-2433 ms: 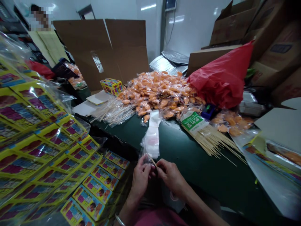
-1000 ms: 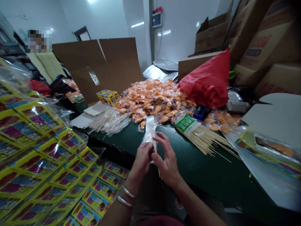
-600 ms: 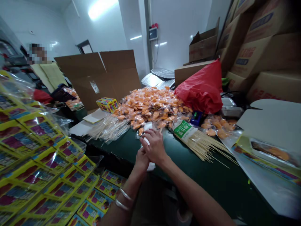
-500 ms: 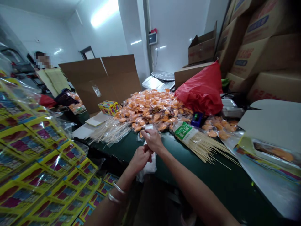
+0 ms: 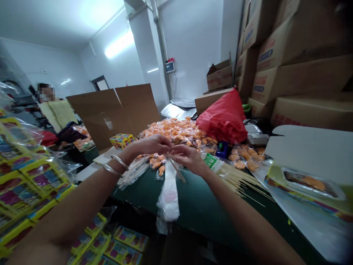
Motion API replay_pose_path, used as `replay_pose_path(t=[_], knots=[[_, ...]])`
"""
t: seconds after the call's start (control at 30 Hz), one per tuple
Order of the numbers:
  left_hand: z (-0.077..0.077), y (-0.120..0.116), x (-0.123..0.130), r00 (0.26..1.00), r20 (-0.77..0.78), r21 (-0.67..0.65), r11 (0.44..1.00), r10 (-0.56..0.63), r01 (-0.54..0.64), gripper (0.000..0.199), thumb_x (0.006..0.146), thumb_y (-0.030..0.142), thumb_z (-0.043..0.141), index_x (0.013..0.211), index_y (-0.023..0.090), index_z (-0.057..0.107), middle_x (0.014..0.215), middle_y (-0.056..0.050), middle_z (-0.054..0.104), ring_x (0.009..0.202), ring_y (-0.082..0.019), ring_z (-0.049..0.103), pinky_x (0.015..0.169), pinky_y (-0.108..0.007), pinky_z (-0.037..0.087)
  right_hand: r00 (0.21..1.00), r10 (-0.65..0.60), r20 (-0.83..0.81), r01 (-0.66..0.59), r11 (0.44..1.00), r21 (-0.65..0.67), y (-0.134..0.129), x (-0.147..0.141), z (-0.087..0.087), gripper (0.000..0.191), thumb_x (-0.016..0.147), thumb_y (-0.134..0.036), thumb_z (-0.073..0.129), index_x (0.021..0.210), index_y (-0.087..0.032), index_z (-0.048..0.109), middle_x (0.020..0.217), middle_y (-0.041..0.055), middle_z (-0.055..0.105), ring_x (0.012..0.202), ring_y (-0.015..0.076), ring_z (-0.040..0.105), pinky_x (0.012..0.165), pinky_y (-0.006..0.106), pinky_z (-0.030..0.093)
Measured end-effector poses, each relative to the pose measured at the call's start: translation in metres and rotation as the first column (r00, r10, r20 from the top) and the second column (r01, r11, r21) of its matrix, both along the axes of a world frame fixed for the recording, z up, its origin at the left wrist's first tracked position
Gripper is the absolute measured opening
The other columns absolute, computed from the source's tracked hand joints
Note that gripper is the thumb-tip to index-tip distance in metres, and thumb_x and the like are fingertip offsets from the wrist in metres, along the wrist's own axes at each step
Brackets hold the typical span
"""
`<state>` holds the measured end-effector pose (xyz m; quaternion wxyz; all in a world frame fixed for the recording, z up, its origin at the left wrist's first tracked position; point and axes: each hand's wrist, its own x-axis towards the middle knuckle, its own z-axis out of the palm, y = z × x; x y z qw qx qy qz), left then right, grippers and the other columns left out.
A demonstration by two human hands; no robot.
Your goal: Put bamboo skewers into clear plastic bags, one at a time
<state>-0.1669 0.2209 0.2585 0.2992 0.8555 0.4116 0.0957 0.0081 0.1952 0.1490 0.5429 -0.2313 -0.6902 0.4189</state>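
My left hand (image 5: 156,144), with two silver bangles on its wrist, meets my right hand (image 5: 189,157) in front of the heap of orange wrapped pieces (image 5: 176,128). Fingers of both hands are bent and pressed together; what lies between the left fingertips is too small to make out. From under my right hand a thin stick (image 5: 179,173) slants down. Below the hands, a stack of clear plastic bags (image 5: 170,200) lies on the dark green table (image 5: 198,206). Bundled wooden skewers (image 5: 239,179) with a green label lie right of my right hand.
Yellow printed boxes in plastic (image 5: 41,176) are stacked at left. An open cardboard box (image 5: 110,114) and a red bag (image 5: 223,117) stand behind the heap. A tray in a yellow box (image 5: 311,184) lies at right. A person (image 5: 55,110) is in the left background.
Both hands have moved up and away from the bags toward the heap, uncovering the bag stack. A thin stick now shows by my right hand. The view has tilted up and shifted right.
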Motion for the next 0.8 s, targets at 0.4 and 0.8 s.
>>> replay_pose_path(t=[0.4,0.8], knots=[[-0.048,0.017,0.029,0.892,0.442,-0.079,0.995,0.095,-0.067,0.041,0.082,0.053,0.049,0.092,0.016,0.064,0.089,-0.006,0.063,0.078,-0.016,0.056,0.065,-0.025,0.045,1.000,-0.012,0.027,0.015,0.994,-0.105,0.008,0.045,-0.022,0.015,0.072,-0.032,0.065,0.076,-0.018,0.062,0.068,-0.0021,0.059,0.063,0.0126,0.052,0.061,0.025,0.041],[-0.098,0.014,0.041,0.813,0.509,-0.393,0.916,0.284,-0.075,0.017,0.056,0.011,0.072,0.072,0.013,0.067,0.053,0.003,0.056,0.043,-0.007,0.044,0.040,-0.018,0.034,0.974,0.006,0.224,0.013,0.997,-0.082,-0.015,0.083,-0.033,0.017,0.079,-0.035,0.062,0.078,-0.018,0.066,0.077,0.0014,0.063,0.076,0.0168,0.057,0.073,0.029,0.044]])
